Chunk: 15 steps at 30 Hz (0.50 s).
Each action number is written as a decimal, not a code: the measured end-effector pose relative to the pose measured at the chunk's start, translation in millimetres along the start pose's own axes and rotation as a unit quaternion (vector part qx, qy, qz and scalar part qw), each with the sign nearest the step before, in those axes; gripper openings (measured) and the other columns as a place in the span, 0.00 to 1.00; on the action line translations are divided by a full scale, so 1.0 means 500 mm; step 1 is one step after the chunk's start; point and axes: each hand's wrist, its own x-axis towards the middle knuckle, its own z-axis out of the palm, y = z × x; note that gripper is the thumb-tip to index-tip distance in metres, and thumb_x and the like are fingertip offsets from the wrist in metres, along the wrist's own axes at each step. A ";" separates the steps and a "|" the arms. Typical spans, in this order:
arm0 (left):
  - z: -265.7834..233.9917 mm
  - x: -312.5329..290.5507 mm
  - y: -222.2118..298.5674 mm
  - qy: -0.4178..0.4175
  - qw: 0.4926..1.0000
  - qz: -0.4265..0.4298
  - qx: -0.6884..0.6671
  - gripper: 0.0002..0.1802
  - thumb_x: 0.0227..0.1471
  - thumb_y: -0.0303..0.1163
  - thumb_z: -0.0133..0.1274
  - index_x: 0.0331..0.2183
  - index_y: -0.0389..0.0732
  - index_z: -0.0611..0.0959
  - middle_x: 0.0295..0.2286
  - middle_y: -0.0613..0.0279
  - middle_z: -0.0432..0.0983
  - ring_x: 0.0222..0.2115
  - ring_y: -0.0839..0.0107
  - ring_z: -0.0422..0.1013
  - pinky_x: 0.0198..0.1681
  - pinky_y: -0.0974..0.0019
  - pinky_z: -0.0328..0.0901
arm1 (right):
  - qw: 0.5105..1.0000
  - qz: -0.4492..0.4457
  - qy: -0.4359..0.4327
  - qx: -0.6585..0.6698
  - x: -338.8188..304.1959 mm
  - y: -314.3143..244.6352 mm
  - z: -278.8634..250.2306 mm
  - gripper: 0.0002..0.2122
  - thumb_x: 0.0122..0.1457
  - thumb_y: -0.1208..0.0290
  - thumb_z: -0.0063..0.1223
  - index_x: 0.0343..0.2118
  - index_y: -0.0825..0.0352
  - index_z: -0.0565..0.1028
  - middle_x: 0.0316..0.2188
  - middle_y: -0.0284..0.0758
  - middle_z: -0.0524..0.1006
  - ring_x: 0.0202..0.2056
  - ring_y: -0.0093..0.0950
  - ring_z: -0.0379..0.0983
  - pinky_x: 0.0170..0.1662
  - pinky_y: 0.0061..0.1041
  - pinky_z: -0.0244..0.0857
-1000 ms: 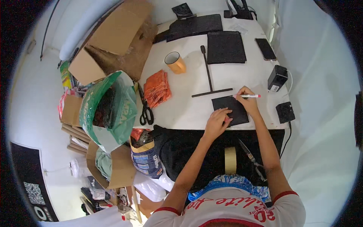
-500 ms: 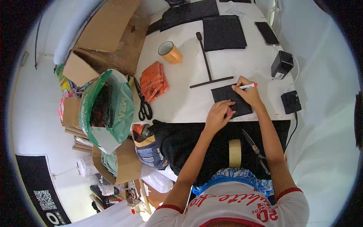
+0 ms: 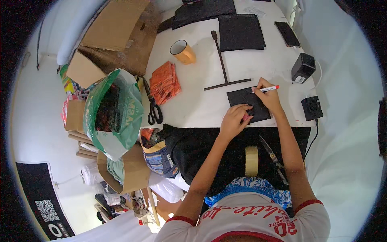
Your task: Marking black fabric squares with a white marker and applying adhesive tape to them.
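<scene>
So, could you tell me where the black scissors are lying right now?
In the head view, the black scissors lie at the left edge of the white table, just below the orange packets and beside the green bag.

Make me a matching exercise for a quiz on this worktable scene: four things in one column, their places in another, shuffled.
Things:
1. pen
2. scissors
3. tape roll
4. orange cup

Places:
A. on the black cloth at the table's near edge
B. in the right hand
C. near the table's left edge, below the orange packets
D. left of the T-shaped ruler

Pairs: 1-B, 2-C, 3-A, 4-D
</scene>
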 end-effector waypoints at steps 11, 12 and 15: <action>0.004 0.002 0.001 0.005 1.000 0.002 0.008 0.10 0.43 0.32 0.58 0.26 0.39 0.74 0.39 0.62 0.75 0.44 0.61 0.68 0.46 0.59 0.61 | 1.000 -0.002 0.007 0.017 0.001 0.003 -0.006 0.10 0.52 0.75 0.54 0.20 0.66 0.63 0.14 0.26 0.62 0.19 0.14 0.55 0.22 0.19 0.50; 0.005 0.001 0.000 0.010 1.000 0.008 0.016 0.10 0.44 0.31 0.58 0.29 0.39 0.76 0.38 0.62 0.75 0.44 0.62 0.68 0.45 0.60 0.62 | 0.999 -0.003 0.017 0.043 0.002 -0.001 -0.005 0.11 0.52 0.75 0.53 0.20 0.66 0.63 0.14 0.26 0.62 0.20 0.14 0.55 0.23 0.19 0.50; 0.004 -0.002 -0.007 0.013 0.999 0.020 0.025 0.10 0.44 0.31 0.58 0.30 0.39 0.76 0.37 0.62 0.75 0.43 0.62 0.69 0.45 0.61 0.62 | 0.999 -0.015 0.025 0.033 -0.001 -0.010 0.001 0.11 0.52 0.75 0.53 0.19 0.67 0.62 0.14 0.26 0.60 0.20 0.14 0.53 0.22 0.19 0.50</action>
